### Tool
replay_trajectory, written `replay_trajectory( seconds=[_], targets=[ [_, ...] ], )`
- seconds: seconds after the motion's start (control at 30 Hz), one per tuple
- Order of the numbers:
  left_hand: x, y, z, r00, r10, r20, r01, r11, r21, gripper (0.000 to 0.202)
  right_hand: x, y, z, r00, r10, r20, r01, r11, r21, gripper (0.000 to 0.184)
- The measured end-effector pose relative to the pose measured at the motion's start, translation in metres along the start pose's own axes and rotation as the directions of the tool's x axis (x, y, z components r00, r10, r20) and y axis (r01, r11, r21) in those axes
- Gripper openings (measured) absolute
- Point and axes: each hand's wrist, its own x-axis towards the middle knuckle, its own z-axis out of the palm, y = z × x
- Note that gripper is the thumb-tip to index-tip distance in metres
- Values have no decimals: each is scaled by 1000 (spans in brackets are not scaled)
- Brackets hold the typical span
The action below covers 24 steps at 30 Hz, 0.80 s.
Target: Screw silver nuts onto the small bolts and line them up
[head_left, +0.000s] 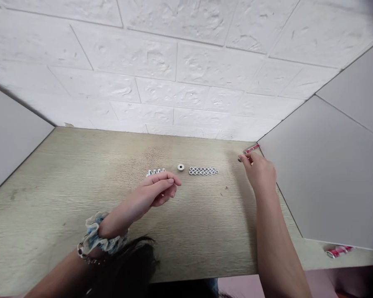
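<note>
My right hand is raised near the right panel, thumb and fingertips pinched on a small dark round piece. What kind of piece it is, I cannot make out. My left hand hovers over the middle of the table with loosely bent fingers, and nothing shows in it. Just beyond its knuckles stand several small silver metal pieces, partly hidden by the hand. A round metal disc with a dark centre hole lies past the left fingertips. To its right, several silver nuts lie in two tight rows.
A red and silver cylinder lies in the back right corner, beyond my right hand. Another red cylinder rests at the front right. Grey panels flank the wooden table, with a white brick-patterned wall behind.
</note>
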Motion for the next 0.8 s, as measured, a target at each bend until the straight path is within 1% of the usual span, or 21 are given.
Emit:
replay_trajectory(
  seconds=[0.1,0.17,0.2,0.23,0.27,0.33,0.37,0.4,0.43,0.47,0.5,0.53,0.57,0.6,0.67,0.73,0.77,0.8],
  targets=[
    [-2,-1,-6,998,40,-50,-37,997,71,16,-4,-4,2,1000,-14,-17,15,998,67,30],
    [-2,-1,-9,996,57,-70,-50,993,104,18,-6,-6,6,999,17,-30,-10,978,210,32],
    [-2,-1,-9,995,64,-75,-55,992,113,18,-6,-6,8,998,56,-29,-44,945,324,34],
    [-2,-1,-10,994,70,-79,-60,991,117,18,-6,-5,10,994,107,-14,-88,883,460,37],
    [-1,-1,-11,994,75,-84,-65,991,115,18,-6,-3,13,987,157,21,-138,786,602,39],
    [0,-1,-11,993,76,-89,-68,993,97,18,-4,0,16,968,206,141,-230,518,824,40],
    [1,-1,-11,993,75,-89,-68,994,84,18,-2,2,18,959,197,205,-268,385,883,39],
    [2,-2,-11,994,73,-84,-67,995,72,19,-1,4,19,949,174,263,-304,279,911,37],
    [2,-3,-11,994,71,-77,-67,996,59,19,0,5,20,940,145,310,-335,209,919,35],
    [4,-4,-11,995,73,-73,-70,997,46,19,0,6,21,931,113,347,-362,172,916,33],
    [5,-6,-12,995,74,-68,-72,997,33,19,0,5,22,923,85,376,-385,165,908,32],
    [5,-7,-12,995,78,-64,-77,997,20,19,-1,4,23,914,61,402,-406,186,895,30],
    [6,-8,-12,995,80,-59,-80,997,14,19,-2,2,24,905,41,423,-421,230,877,29],
    [6,-9,-12,995,85,-50,-84,996,14,20,-5,-1,25,897,21,442,-428,299,853,27],
    [6,-10,-12,994,101,-37,-100,995,30,21,-10,-7,29,881,-15,473,-405,495,769,25],
    [5,-11,-12,992,119,-28,-118,991,56,22,-15,-13,32,884,-27,466,-324,684,654,25],
    [5,-12,-12,991,129,-29,-127,990,68,23,-17,-15,33,893,-28,449,-277,752,598,26],
    [5,-12,-12,990,137,-31,-134,988,79,23,-17,-16,35,904,-30,428,-234,801,552,27]
  ],
)
